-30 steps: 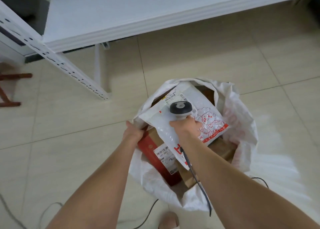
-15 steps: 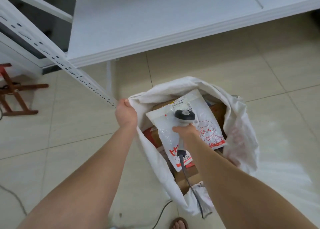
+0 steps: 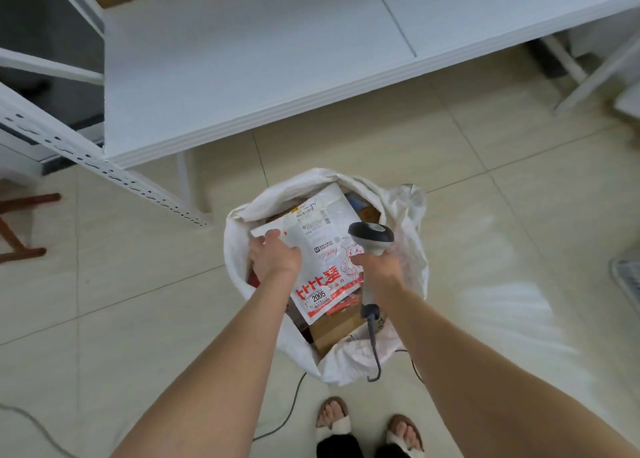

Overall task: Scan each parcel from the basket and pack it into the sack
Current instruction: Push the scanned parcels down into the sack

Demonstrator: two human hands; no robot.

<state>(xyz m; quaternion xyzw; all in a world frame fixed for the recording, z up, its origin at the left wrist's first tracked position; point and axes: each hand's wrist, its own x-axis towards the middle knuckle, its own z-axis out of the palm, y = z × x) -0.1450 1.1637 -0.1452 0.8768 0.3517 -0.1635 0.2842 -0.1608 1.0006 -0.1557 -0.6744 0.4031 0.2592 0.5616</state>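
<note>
A white woven sack (image 3: 410, 250) stands open on the tiled floor in front of my feet. On top of its contents lies a white plastic mailer (image 3: 323, 250) with red print and a shipping label. My left hand (image 3: 275, 258) grips the mailer's left edge inside the sack mouth. My right hand (image 3: 379, 265) holds a grey barcode scanner (image 3: 371, 238) by its handle over the sack's right side, its cable hanging down. Brown cardboard boxes (image 3: 337, 326) and a red parcel show beneath the mailer. The basket is out of view.
A white table (image 3: 242, 59) stands just beyond the sack, with a perforated white metal rail (image 3: 104, 172) slanting at its left. Red wooden legs (image 3: 17, 229) sit at the far left. Cables (image 3: 287, 412) trail on the floor near my sandalled feet (image 3: 367, 423).
My left hand let go of the sack's rim and took hold of the mailer's left edge. My right hand with the scanner shifted right, off the mailer's centre. The view rose.
</note>
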